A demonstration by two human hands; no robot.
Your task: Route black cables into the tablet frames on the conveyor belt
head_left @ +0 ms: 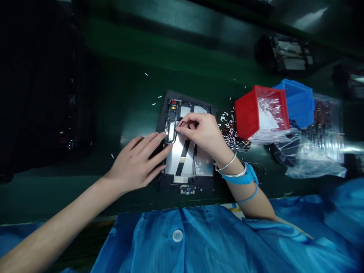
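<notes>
An opened tablet-like device (203, 163) lies on a dark pad (162, 117) in front of me, its silver inner plates and black frame showing. My left hand (139, 161) is open, fingers stretched out, with the fingertips at the device's left edge. Above the upper left part of the device, my right hand (200, 131) pinches a thin black cable (172, 141), which curves in a loop close to my left fingertips. A dark flat flex strip (182, 159) runs slantwise across the silver plate below my right hand.
To the right stand a red bin (247, 113) with clear bags and a blue bin (301, 100). Beside the red bin lies a pile of small parts (231, 136). Plastic bags (315, 161) sit farther right. Small white strips (146, 74) are scattered on the green table (127, 94).
</notes>
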